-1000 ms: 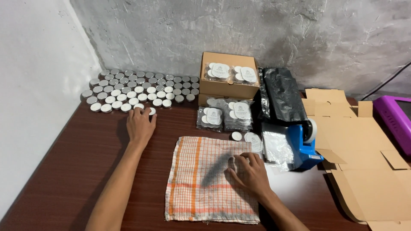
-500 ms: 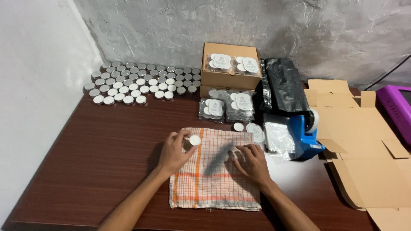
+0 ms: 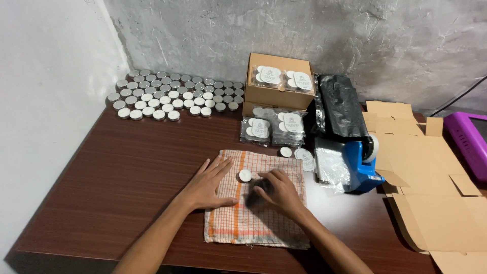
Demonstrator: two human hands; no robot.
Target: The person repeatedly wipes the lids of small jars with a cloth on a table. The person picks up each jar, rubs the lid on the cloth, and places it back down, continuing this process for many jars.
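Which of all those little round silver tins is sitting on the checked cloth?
The single small round tin between the left hand and right hand lies on the orange-checked cloth; the others are massed on the wooden table's far corner.

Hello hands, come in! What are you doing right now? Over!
Left hand flat on checked cloth, open. Right hand on cloth, grip unclear. Small white candle between them. Nothing in the way.

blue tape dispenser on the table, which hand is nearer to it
Right. The right hand lies on the checked cloth, just left of the blue tape dispenser. The left hand rests at the cloth's far left edge.
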